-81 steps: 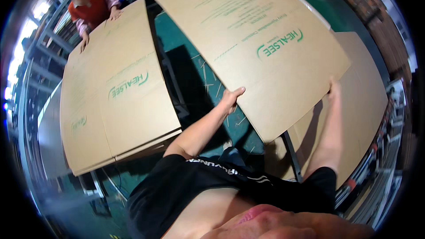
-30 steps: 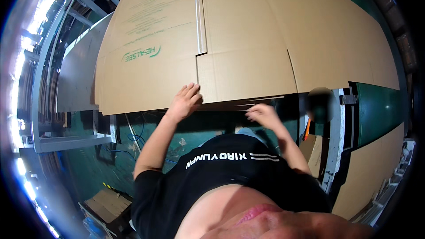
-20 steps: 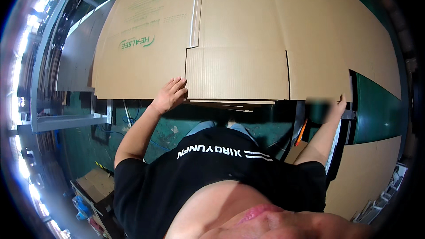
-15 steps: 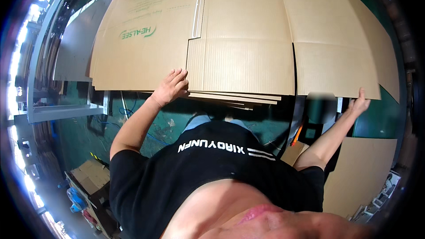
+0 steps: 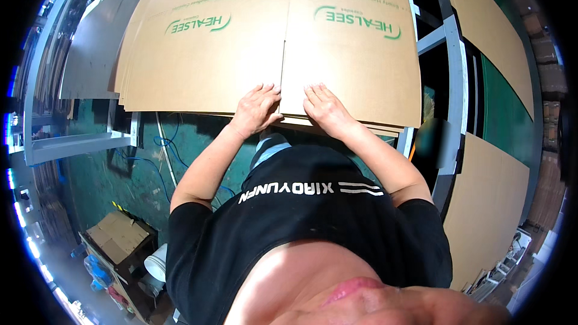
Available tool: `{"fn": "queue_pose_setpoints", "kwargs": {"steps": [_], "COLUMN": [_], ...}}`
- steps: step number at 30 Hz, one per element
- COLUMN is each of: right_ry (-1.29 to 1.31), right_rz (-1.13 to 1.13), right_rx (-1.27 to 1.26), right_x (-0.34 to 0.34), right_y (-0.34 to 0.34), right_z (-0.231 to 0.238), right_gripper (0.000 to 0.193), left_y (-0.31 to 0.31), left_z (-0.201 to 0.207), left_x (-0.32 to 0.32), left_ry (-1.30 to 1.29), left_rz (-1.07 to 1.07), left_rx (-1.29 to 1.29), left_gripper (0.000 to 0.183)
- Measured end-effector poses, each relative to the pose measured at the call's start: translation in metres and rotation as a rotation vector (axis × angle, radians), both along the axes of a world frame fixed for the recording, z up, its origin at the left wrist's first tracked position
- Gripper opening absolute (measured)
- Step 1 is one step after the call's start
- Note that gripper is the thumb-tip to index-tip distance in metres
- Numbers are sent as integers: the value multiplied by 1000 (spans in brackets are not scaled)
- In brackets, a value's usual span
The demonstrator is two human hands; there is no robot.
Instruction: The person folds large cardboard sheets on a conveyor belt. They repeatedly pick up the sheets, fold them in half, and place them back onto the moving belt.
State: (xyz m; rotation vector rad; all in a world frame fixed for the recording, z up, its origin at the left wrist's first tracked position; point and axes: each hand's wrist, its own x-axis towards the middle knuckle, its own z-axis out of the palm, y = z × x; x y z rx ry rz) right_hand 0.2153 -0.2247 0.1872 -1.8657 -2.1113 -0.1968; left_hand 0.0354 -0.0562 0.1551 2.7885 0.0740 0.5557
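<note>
A flat brown cardboard sheet (image 5: 349,66) with green print lies in front of me on a stack of similar sheets. A seam with a slot (image 5: 283,78) runs down its middle to the near edge. My left hand (image 5: 257,110) rests on the cardboard just left of the slot, fingers stretched out over the near edge. To the right of the slot, my right hand (image 5: 326,108) lies on the same sheet with its fingers extended. Neither hand is closed round anything. Edges of lower sheets (image 5: 385,126) show beneath the top one.
A grey metal frame (image 5: 78,146) stands at the left, beside a pale board (image 5: 99,54). At the right is another metal frame (image 5: 456,78), with more cardboard sheets (image 5: 487,204) beyond it. Blue cable (image 5: 171,150) lies on the green floor, and a white bucket (image 5: 156,263) stands lower left.
My right hand has come from the far right edge to the middle, beside my left. The plain cardboard panels on the right are gone from the stack; a printed face shows there now.
</note>
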Motion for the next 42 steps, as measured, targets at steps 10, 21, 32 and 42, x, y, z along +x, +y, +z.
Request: {"fn": "queue_pose_setpoints", "kwargs": {"steps": [10,21,32,42], "right_ry": [641,457,419,476], "right_rz": [-135,-1580,-1540,295], "right_rx": [-301,-63,-80,76], "right_x": [79,271,262,26], "right_y": [4,-2,-12,106], "right_z": [10,-42,-55,-26], "right_gripper": [55,65,70,18], "left_y": [-1,6,15,22], "left_z": [-4,0,-16,-15], "left_x": [-5,-6,-1,4], "left_ry": [-52,47,47,-107], "left_rz": [34,34,-34,109], "left_rx": [-91,-47,152,-129], "left_gripper": [56,60,68,65]}}
